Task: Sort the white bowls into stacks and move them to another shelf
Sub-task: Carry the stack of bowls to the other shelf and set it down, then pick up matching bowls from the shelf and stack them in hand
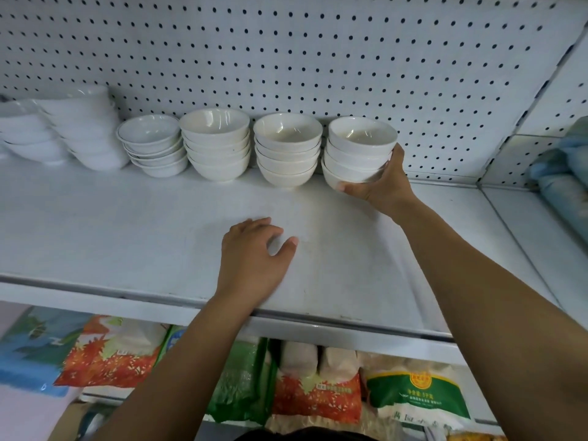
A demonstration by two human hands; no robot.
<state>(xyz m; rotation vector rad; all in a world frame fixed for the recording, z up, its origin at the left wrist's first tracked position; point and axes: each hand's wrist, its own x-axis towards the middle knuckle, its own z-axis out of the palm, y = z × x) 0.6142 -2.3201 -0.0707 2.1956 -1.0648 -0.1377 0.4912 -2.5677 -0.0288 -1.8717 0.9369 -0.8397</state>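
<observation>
Your right hand point(383, 186) clasps the rightmost stack of four white bowls point(359, 144) from its right side, thumb at the bottom bowl's front, fingers curled behind. The stack rises upright at the back of the shelf point(127, 224), just beside the next stack point(288, 151) on its left. Your left hand point(254, 253) rests loose and empty, nearer you, left of the held bowls.
</observation>
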